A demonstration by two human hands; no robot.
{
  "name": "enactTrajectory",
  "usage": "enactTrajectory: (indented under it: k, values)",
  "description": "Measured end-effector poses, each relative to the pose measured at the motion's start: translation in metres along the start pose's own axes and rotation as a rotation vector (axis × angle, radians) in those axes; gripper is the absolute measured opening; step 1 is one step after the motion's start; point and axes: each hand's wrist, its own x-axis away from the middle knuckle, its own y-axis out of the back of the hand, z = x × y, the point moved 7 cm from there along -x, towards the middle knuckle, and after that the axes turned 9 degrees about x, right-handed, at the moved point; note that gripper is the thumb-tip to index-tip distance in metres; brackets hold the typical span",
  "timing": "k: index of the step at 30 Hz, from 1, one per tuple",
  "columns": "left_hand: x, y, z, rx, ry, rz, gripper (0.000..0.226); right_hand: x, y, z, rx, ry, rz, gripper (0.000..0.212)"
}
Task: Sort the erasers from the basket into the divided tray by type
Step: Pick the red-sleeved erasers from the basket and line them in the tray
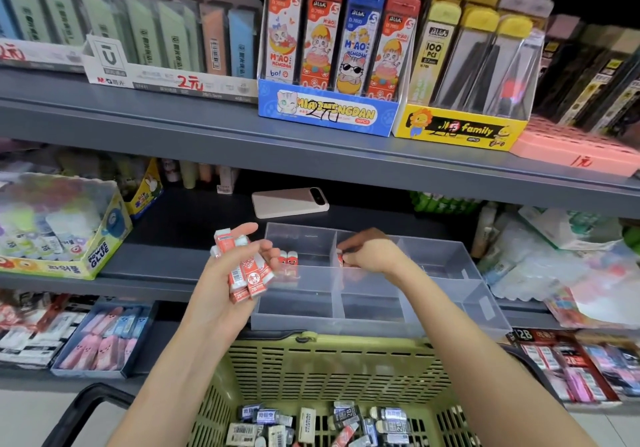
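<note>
A clear divided tray (450, 263) sits on the middle shelf above a green basket (325, 367). Several black, grey and white erasers (311, 426) lie in the basket's bottom. My left hand (225, 273) is held up left of the tray, gripping a bunch of red-and-white erasers (247, 271). My right hand (370, 251) reaches into the tray's far middle compartment, its fingertips pinching a red-and-white eraser (341, 258) against the divider. Two red-and-white erasers (288, 256) stand upright in the far left compartment. The near compartments look bare.
A white phone (289, 202) lies on the shelf behind the tray. A Power Glue box (59, 228) stands to the left, plastic packets (554, 259) to the right. Boxes of erasers (100, 339) fill the lower shelf. The upper shelf edge (242, 141) overhangs the tray.
</note>
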Motion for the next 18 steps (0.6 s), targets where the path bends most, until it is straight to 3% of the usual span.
enactTrajectory:
  k: [5,10,12,14,15,16,18]
  values:
    - [0.001,-0.001,0.007,0.116,0.063,-0.047,0.026,0.002,0.001,-0.002,-0.040,0.026,-0.057,0.030]
    - [0.006,-0.010,0.016,0.232,0.126,-0.073,0.042,0.005,-0.002,0.000,0.178,0.035,-0.101,0.026]
    - [0.007,-0.012,0.016,0.249,0.129,-0.075,0.046,0.016,0.009,0.011,0.271,0.045,-0.249,0.022]
    - [0.007,-0.012,0.014,0.253,0.122,-0.079,0.049,0.039,0.021,0.031,0.117,0.128,-0.424,0.020]
    - [0.007,-0.012,0.013,0.251,0.118,-0.076,0.049,0.052,0.021,0.043,-0.057,0.194,-0.427,0.022]
    - [0.007,-0.011,0.013,0.247,0.115,-0.070,0.048,0.065,0.017,0.056,-0.200,0.259,-0.370,0.026]
    - [0.006,-0.011,0.013,0.218,0.116,-0.057,0.048,0.087,0.001,0.082,-0.211,0.343,-0.231,0.031]
